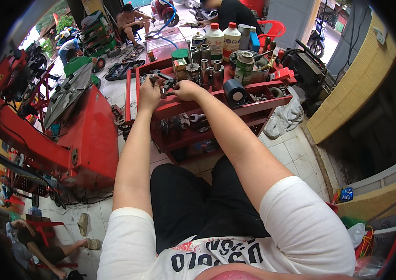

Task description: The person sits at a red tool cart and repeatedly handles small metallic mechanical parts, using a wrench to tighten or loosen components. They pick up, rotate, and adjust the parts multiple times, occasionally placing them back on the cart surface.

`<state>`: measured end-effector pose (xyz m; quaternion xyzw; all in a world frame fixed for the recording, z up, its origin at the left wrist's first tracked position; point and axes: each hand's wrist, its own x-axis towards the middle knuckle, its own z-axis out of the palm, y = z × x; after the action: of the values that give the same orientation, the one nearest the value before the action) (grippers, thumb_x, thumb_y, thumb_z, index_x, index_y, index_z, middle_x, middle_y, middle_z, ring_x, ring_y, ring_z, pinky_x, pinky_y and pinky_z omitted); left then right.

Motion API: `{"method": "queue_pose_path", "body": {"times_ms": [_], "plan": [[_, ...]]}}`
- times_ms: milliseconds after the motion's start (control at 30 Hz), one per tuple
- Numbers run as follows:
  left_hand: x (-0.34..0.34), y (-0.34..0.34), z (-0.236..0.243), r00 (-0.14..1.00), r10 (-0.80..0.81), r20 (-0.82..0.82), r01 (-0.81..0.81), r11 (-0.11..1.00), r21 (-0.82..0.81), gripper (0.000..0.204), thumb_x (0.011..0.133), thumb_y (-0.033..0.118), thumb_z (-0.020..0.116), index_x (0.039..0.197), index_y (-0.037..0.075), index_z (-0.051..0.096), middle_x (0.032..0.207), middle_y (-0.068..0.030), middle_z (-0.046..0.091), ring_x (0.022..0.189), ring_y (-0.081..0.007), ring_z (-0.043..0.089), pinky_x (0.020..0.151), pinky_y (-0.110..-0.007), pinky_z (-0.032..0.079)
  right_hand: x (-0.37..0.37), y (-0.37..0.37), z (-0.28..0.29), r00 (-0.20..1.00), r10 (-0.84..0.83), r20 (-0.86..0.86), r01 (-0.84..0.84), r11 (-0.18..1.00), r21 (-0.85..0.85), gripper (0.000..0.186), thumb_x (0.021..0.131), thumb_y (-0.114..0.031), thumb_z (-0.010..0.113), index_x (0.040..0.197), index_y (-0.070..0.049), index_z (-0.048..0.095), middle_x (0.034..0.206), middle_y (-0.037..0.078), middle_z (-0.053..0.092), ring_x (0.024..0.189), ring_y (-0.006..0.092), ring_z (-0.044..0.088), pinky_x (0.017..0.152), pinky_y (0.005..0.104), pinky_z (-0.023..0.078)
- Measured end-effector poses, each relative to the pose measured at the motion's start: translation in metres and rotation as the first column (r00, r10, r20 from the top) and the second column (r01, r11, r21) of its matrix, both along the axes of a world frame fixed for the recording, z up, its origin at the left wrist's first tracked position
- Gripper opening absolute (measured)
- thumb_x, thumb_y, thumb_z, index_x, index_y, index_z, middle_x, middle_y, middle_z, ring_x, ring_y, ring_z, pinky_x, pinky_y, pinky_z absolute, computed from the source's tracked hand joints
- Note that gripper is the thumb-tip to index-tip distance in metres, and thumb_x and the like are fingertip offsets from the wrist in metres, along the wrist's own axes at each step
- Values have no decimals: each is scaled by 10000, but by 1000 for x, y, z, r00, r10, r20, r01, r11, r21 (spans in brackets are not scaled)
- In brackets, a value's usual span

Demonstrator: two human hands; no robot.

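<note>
Between the two hands, just above the near left corner of the red surface (172, 110), sat a dark metal piece (166, 86). The fingers of the left hand (150, 97) were wrapped around its left side; those of the right hand (188, 90) bent in at its right end, but the knuckles covered them, so I could not tell whether they had closed on it.

Judged from how things lay, the handling was partway: the piece was in hand and not yet set down, and nothing showed it finished. Just beyond the right fingers, metal sockets (205, 52) and a toothed gear (192, 67) stood untouched; farther right of them were a black cylinder (234, 93) and a green-and-white can (244, 66), likewise untouched.

Edges were close. The surface's near rim ran just below the fingers, and a red side rail (128, 100) stood just left of the left ones. Ahead of the fingers a small box (180, 69) and the sockets crowded the way, and a sweep to the right risked knocking them. The freest room seemed to lie upward and back from the fingers, over the black trousers (174, 196); to their left, past the rail, tiled floor (117, 93) lay before a red machine (93, 137).
</note>
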<state>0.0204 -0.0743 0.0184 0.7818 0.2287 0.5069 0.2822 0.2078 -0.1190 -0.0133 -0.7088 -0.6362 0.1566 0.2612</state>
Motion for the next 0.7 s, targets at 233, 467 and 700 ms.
{"method": "queue_pose_path", "body": {"times_ms": [233,467,700], "plan": [[0,3,-2,1000,11,21,-12,999,36,180,1023,182,644,989,6,629,842,-141,739,787,-280,731,711,-382,540,-4,-7,6,1000,-11,1,11,1000,3,399,846,-299,713,1118,-8,737,1058,223,743,1010,362,709,911,426,547],[-1,0,0,994,101,-37,-97,991,93,150,998,179,650,996,29,649,862,-197,719,852,-414,708,715,-483,526,-2,-6,6,999,38,-3,-38,999,-33,362,838,-298,679,1051,-20,768,1035,228,748,1004,375,718,921,437,551],[-1,8,-6,997,66,-40,-65,998,24,200,998,239,665,1012,40,655,884,-203,724,871,-418,705,738,-481,524,0,-4,6,1000,26,-13,-27,999,-39,407,797,-336,731,1027,-2,765,1009,231,752,978,368,723,887,430,558]]}}
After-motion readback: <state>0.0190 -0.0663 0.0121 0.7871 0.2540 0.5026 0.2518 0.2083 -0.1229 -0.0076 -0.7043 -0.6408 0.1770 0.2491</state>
